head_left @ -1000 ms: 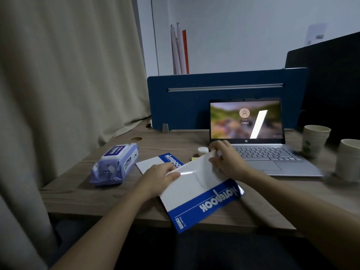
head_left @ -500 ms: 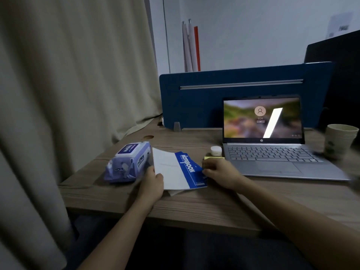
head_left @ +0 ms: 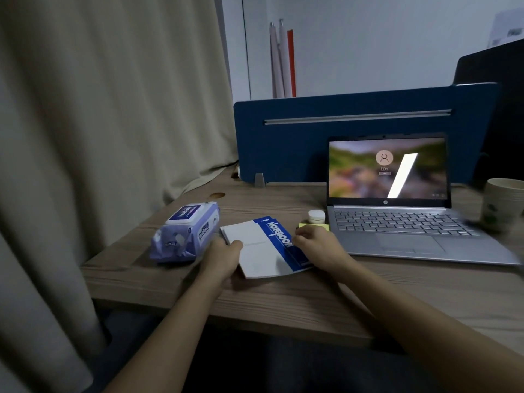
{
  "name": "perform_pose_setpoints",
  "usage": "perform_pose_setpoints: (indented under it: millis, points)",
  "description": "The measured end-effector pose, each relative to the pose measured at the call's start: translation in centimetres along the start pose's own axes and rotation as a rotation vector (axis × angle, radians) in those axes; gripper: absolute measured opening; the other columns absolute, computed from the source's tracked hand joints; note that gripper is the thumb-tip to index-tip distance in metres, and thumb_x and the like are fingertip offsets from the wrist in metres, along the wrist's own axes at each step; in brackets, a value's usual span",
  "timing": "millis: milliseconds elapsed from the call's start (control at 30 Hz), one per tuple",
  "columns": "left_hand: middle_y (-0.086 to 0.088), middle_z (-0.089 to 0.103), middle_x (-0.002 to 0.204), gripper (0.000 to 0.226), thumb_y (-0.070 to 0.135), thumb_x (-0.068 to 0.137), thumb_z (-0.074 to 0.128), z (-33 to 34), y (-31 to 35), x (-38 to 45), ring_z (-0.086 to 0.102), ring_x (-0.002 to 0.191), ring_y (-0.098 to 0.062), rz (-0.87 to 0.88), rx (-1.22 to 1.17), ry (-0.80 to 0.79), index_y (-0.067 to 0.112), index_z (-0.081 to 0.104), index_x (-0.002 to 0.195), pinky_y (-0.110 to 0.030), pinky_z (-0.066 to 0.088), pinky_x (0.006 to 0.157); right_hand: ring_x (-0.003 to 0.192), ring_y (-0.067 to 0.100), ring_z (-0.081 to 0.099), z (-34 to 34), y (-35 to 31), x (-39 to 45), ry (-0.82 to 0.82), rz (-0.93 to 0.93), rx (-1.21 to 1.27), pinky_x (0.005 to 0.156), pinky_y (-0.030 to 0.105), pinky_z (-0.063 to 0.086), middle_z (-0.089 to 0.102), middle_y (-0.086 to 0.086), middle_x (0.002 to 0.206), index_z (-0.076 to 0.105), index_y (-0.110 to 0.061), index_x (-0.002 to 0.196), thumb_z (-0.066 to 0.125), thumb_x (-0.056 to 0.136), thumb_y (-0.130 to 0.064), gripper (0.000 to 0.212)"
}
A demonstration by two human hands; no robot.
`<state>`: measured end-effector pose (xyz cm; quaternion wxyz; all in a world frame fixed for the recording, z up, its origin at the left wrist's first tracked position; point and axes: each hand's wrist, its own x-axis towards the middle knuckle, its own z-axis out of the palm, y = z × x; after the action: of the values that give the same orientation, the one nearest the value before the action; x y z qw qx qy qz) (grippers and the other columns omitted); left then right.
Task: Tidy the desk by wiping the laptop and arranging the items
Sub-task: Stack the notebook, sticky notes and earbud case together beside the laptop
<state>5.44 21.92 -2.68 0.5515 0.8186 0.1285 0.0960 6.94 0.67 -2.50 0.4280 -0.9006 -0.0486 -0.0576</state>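
Fingers (head_left: 236,245) of both hands pinch notebooks (head_left: 263,251).

The desk (head_left: 283,304) is of wood with grey-brown grain, and a small round hole is in its far left corner. A pack of wipes (head_left: 185,232) lies near the left edge. Just beside it are the notebooks (head_left: 263,251) (white and blue, stacked flat). Behind them stand a small white jar (head_left: 316,216) and a yellow pad of sticky notes (head_left: 304,225), close to the open laptop (head_left: 397,222). A paper cup (head_left: 502,204) stands at the right. A blue divider (head_left: 340,137) rises along the far edge.
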Motion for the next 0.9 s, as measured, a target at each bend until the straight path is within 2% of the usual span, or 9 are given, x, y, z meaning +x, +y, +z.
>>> perform_pose_setpoints:
  millis: [100, 167, 300, 367, 433, 533, 633, 733, 900]
  points:
    - [-0.008, 0.07, 0.106, 0.026, 0.017, 0.093, 0.056, 0.5, 0.2, -0.1, 0.066, 0.089, -0.019, -0.072, -0.144, -0.077, 0.006, 0.06, 0.116, -0.025, 0.047, 0.062, 0.095, 0.011, 0.058, 0.9, 0.5, -0.2, 0.079, -0.027, -0.009, 0.078, 0.029, 0.053, 0.067, 0.002, 0.12, 0.066, -0.019, 0.118, 0.05, 0.093, -0.029, 0.031]
    - [-0.003, 0.07, 0.1, 0.021, 0.016, 0.096, 0.055, 0.8, 0.1, -0.2, 0.066, 0.083, -0.013, -0.042, -0.166, -0.111, 0.011, 0.058, 0.116, -0.022, 0.047, 0.057, 0.094, 0.011, 0.059, 1.5, 0.7, -0.4, 0.129, -0.032, 0.013, 0.077, 0.029, 0.054, 0.069, 0.002, 0.118, 0.067, -0.018, 0.115, 0.049, 0.092, -0.025, 0.03]
    - [-0.003, 0.066, 0.115, 0.024, 0.02, 0.1, 0.049, 0.9, -0.6, -0.1, 0.065, 0.097, -0.016, 0.118, -0.289, -0.099, 0.021, 0.053, 0.123, -0.031, 0.053, 0.072, 0.104, 0.011, 0.058, 1.6, 1.0, -0.4, 0.143, -0.044, 0.172, 0.082, 0.028, 0.049, 0.065, 0.0, 0.124, 0.059, -0.017, 0.124, 0.05, 0.092, -0.022, 0.033]
    - [0.008, 0.064, 0.112, 0.022, 0.025, 0.1, 0.048, 1.2, -0.7, 0.1, 0.064, 0.093, -0.009, 0.242, -0.269, -0.071, 0.043, 0.051, 0.112, -0.027, 0.053, 0.07, 0.103, 0.005, 0.061, 1.7, 1.0, -0.3, 0.152, -0.105, 0.247, 0.081, 0.021, 0.051, 0.066, -0.007, 0.119, 0.058, -0.021, 0.124, 0.05, 0.093, -0.02, 0.032]
    - [0.015, 0.061, 0.108, 0.027, 0.029, 0.1, 0.048, 1.6, -0.4, 0.3, 0.063, 0.091, -0.005, 0.32, -0.247, -0.059, 0.056, 0.045, 0.101, -0.023, 0.052, 0.066, 0.089, -0.005, 0.06, 1.7, 0.9, 0.0, 0.216, -0.167, 0.258, 0.07, 0.007, 0.045, 0.067, -0.012, 0.109, 0.06, -0.021, 0.121, 0.053, 0.093, -0.018, 0.029]
    - [0.019, 0.057, 0.108, 0.035, 0.031, 0.101, 0.045, 2.6, 0.1, 1.0, 0.059, 0.096, -0.003, 0.35, -0.226, -0.049, 0.066, 0.04, 0.094, -0.023, 0.048, 0.067, 0.089, -0.005, 0.059, 1.2, 1.1, 0.7, 0.317, -0.218, 0.259, 0.074, 0.009, 0.046, 0.062, -0.016, 0.106, 0.06, -0.019, 0.123, 0.058, 0.095, -0.019, 0.028]
    - [0.019, 0.054, 0.106, 0.021, 0.029, 0.102, 0.042, 3.3, 0.2, 2.2, 0.055, 0.094, 0.0, 0.366, -0.21, -0.03, 0.05, 0.04, 0.106, -0.023, 0.043, 0.067, 0.097, 0.001, 0.059, 0.8, 1.3, 1.6, 0.374, -0.25, 0.217, 0.082, 0.019, 0.049, 0.061, -0.016, 0.106, 0.06, -0.019, 0.121, 0.06, 0.095, -0.017, 0.027]
    - [0.005, 0.058, 0.109, 0.012, 0.028, 0.102, 0.044, 3.5, -0.3, 3.4, 0.055, 0.091, -0.004, 0.346, -0.116, -0.015, 0.029, 0.039, 0.113, -0.03, 0.048, 0.071, 0.089, 0.003, 0.06, 0.9, 1.4, 2.5, 0.379, -0.228, 0.168, 0.079, 0.024, 0.052, 0.062, -0.018, 0.099, 0.06, -0.022, 0.112, 0.061, 0.093, -0.015, 0.02]
    - [0.009, 0.055, 0.099, 0.023, 0.036, 0.098, 0.049, 3.5, -1.9, 3.3, 0.058, 0.089, -0.01, 0.288, 0.163, -0.073, 0.029, 0.034, 0.115, -0.036, 0.051, 0.072, 0.08, 0.007, 0.062, 0.9, 2.5, 3.0, 0.292, -0.155, 0.09, 0.075, 0.034, 0.054, 0.06, -0.017, 0.089, 0.054, -0.027, 0.099, 0.063, 0.091, -0.015, 0.018]
